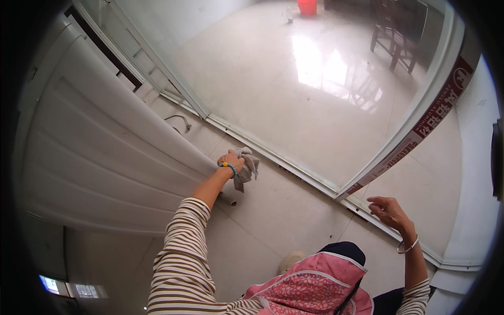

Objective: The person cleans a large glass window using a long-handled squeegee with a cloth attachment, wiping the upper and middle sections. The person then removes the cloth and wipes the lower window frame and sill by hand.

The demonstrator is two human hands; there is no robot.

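Note:
My left hand (pixel 231 159), with a turquoise bead bracelet at the wrist, grips a crumpled grey cloth (pixel 247 167) beside the edge of a large white ribbed panel (pixel 110 149). My right hand (pixel 388 210), wearing a silver bangle, holds nothing; its fingers are loosely curled and apart. It is just over the white frame's bottom rail (pixel 364 214), near the foot of an upright aluminium door stile (pixel 397 147) bearing a printed red strip. Whether it touches the frame I cannot tell.
A pipe end (pixel 230 201) juts from beneath the white panel. A grey hose or cable (pixel 185 124) lies on the tiled floor (pixel 283 212). Through the glass, a red bucket (pixel 307 7) and wooden chairs (pixel 393 43) stand farther off. A beige shoe (pixel 290 262) is below me.

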